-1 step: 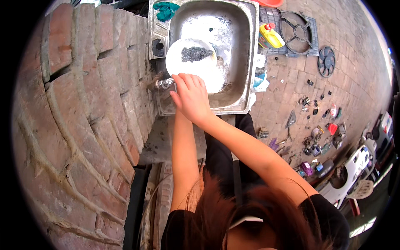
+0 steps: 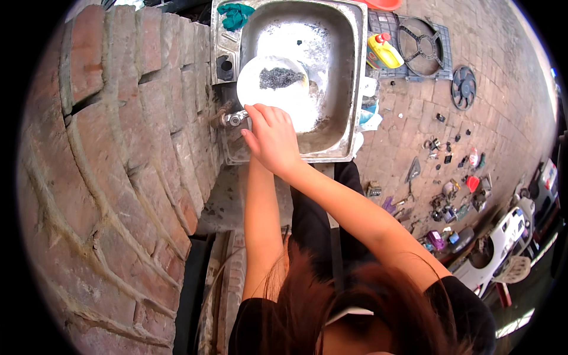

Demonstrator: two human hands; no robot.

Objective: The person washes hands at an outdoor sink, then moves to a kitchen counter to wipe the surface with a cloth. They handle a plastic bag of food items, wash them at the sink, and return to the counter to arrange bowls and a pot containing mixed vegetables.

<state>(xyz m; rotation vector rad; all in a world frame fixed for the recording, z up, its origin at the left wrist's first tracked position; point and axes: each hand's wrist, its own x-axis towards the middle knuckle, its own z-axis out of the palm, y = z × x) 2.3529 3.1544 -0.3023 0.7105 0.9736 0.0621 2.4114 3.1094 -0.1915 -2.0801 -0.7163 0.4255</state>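
Note:
My right hand [image 2: 273, 139] crosses over my left forearm [image 2: 261, 225] at the near left of a metal sink [image 2: 361, 89]. Its fingers stretch forward side by side beside a metal tap [image 2: 235, 119], the thumb apart. Nothing shows in its grasp; whether the fingertips touch the tap is unclear. My left hand lies beneath the right and is hidden. Just beyond the fingers, a round white dish [image 2: 251, 89] rests in the basin, with a dark grey scouring pad [image 2: 280, 78] on it.
A teal cloth [image 2: 235, 16] lies on the sink's far left corner. A brick wall [image 2: 130, 154] runs along the left. On the brick floor to the right are a yellow bottle [image 2: 383, 52], a fan frame [image 2: 421, 46], a fan [image 2: 464, 87] and several scattered parts.
The white dish and the scouring pad have shifted very slightly to the right and nearer. My hands look almost still.

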